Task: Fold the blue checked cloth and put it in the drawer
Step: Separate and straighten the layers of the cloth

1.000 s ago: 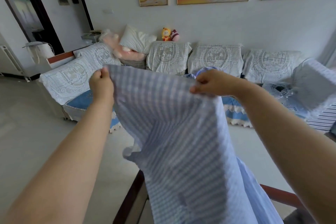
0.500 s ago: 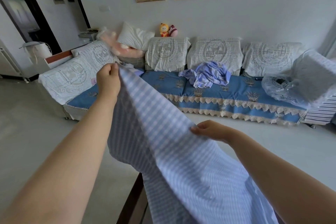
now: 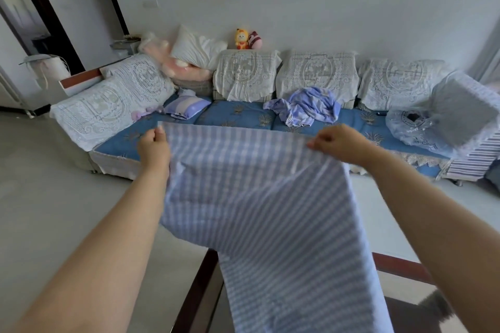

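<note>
Behind the raised arms, a long sofa lines the white wall. The blue checked cloth hangs in the air in front of the person, its top edge stretched level. The left hand pinches one top corner and the right hand pinches the other, fingers curled onto the fabric, while the lower part drapes toward a dark wooden table edge.

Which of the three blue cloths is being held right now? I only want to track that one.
The blue checked cloth, gripped by left hand and right hand. The crumpled blue cloth and folded striped one lie on the sofa.
</note>
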Available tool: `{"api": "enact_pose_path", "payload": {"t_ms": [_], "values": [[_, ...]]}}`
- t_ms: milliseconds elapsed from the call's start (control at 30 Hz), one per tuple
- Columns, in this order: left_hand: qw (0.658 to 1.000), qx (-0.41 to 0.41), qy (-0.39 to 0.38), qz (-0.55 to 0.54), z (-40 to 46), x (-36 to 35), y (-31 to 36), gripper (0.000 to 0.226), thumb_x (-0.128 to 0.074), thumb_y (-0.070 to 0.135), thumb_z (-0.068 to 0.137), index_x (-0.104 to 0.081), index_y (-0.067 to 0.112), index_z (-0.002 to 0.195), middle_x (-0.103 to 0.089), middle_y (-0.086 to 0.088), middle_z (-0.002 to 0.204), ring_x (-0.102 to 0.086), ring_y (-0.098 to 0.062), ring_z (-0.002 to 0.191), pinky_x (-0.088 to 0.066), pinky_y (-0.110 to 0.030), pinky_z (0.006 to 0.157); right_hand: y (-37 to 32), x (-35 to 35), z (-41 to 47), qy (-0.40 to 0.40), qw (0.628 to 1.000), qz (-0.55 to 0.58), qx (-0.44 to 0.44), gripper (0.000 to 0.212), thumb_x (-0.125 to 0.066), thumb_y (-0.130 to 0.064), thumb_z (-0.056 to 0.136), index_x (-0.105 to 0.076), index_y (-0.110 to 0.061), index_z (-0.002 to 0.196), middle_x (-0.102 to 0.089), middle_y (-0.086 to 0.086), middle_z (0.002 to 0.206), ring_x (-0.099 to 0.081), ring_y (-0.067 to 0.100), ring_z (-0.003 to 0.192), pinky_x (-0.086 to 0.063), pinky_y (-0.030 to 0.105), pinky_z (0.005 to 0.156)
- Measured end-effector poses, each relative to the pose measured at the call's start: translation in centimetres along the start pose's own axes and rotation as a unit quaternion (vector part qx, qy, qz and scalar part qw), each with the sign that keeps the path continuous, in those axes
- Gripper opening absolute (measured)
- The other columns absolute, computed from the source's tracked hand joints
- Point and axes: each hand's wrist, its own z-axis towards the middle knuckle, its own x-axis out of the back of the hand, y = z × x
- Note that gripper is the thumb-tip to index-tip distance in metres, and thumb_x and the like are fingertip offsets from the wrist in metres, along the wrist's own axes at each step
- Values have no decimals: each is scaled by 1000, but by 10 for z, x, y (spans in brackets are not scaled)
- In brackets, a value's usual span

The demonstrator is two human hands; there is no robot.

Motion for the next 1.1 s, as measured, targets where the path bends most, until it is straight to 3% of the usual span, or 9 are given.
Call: {"api": "enact_pose_path", "payload": {"t_ms": [100, 233, 367, 467, 533, 633, 867, 1000, 1100], "values": [[997, 32, 35, -63, 8, 3, 2, 37, -38, 27, 102, -47, 5, 74, -40, 2, 64, -38, -14, 66, -28, -25, 63, -16, 22, 2, 19, 999, 42, -1, 36, -67, -38, 85, -56, -12, 62, -43, -2, 57, -38, 10, 54, -32, 26, 56], [995, -2, 78, -69, 31, 24, 21, 36, -39, 28, 100, -59, -1, 91, -58, -13, 85, -45, -16, 82, -32, -24, 72, -1, -19, -11, -91, 993, 79, -17, 39, -61, -39, 89, -49, -11, 64, -39, 1, 60, -37, 13, 57, -31, 25, 55], [996, -78, 40, -14, 28, 20, 27, 32, -38, 26, 100, -55, 3, 84, -50, -1, 72, -44, -18, 79, -35, -30, 70, 24, -76, -27, -32, 993, 101, -52, 39, -51, -35, 95, -46, -17, 61, -42, -4, 58, -38, 11, 54, -35, 25, 57], [995, -92, 13, 22, 21, 12, 24, 32, -38, 25, 101, -52, 2, 84, -50, -1, 70, -44, -21, 78, -33, -31, 67, 33, -83, -34, 12, 996, 39, -75, 36, -46, -40, 97, -52, -16, 70, -53, -1, 66, -49, 17, 61, -38, 31, 60], [995, -89, -4, 40, 19, 8, 18, 33, -37, 24, 101, -56, -1, 90, -61, -15, 86, -51, -28, 84, -32, -31, 70, 34, -80, -37, 18, 996, -28, -80, 35, -41, -41, 98, -52, -16, 76, -57, 2, 73, -54, 21, 70, -39, 32, 62], [993, -69, -26, 87, 18, 2, 1, 36, -36, 25, 102, -58, -3, 97, -61, -28, 108, -55, -38, 99, -30, -30, 70, 31, -79, -39, 14, 994, -71, -78, 32, -39, -40, 99, -47, -19, 76, -56, 4, 76, -54, 24, 74, -39, 33, 63], [981, -10, -82, 177, 15, -11, -11, 37, -34, 20, 100, -60, 0, 118, -57, -25, 126, -52, -42, 114, -42, -43, 89, 18, -87, -32, -18, 968, -161, -193, 37, -36, -42, 99, -54, -14, 83, -58, 4, 85, -56, 24, 80, -40, 30, 66], [977, -88, -65, 182, -28, -27, 18, 36, -35, 22, 101, -53, 13, 130, -49, -18, 133, -52, -39, 114, -42, -43, 86, 6, -86, -25, 19, 951, -142, -273, 20, -42, -17, 95, -60, -7, 94, -63, 12, 98, -59, 30, 84, -44, 30, 69], [948, -263, -122, 130, -81, -43, 38, 48, -52, 38, 94, -47, 14, 136, -47, -16, 127, -58, -28, 100, -44, -36, 70, -8, -83, -18, 42, 951, -128, -277, 17, -41, -6, 92, -57, -7, 88, -57, 10, 87, -60, 31, 85, -45, 32, 69]]}}
